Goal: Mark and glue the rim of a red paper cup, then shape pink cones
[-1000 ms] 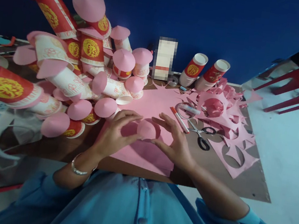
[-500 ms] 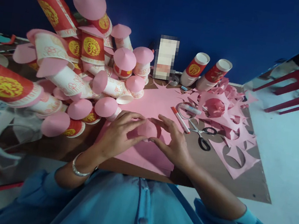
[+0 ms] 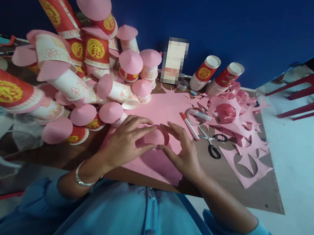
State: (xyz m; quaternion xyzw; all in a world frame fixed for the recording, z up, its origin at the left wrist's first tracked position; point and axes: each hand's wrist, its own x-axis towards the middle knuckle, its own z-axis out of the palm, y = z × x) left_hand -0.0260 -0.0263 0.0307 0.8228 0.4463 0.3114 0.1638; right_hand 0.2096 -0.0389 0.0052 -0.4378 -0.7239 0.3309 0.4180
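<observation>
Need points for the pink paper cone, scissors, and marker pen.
pink paper cone (image 3: 154, 136), head view, its rounded top between the fingertips.
scissors (image 3: 213, 150), head view, near black handle loop.
marker pen (image 3: 190, 127), head view, mid-barrel.

The scene is dim and soft overall, with a cool cast from the deep blue wall (image 3: 246, 25), which falls nearly black toward the upper corners. The brightest area is the pale floor (image 3: 300, 153) at the right, so light seems to come from that side. The pink paper (image 3: 163, 110) on the worktop (image 3: 251, 193) is evenly lit, with faint shadows under the hands. Wide-angle distortion stretches the paper cups (image 3: 3, 90) at the left edge, where detail smears. A small patch near the wall is pixelated.
</observation>
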